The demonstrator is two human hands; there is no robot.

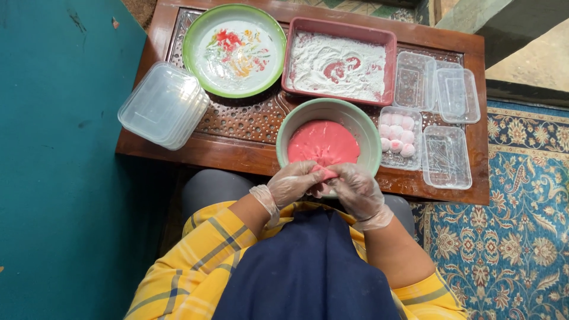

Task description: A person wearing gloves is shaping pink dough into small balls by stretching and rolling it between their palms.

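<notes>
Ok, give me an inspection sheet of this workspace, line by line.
Surface: carved wooden table, dark brown.
Job's things: pink dough piece pinched between both hands; green bowl of pink dough; red tray of white flour; clear box of pink-white balls.
Clutter: flowered green-rimmed plate; stack of clear lids; empty clear boxes.
Hands: left hand and right hand, both in clear gloves, on the dough piece.
Cables: nothing seen.
Surroundings: teal floor; patterned carpet.
</notes>
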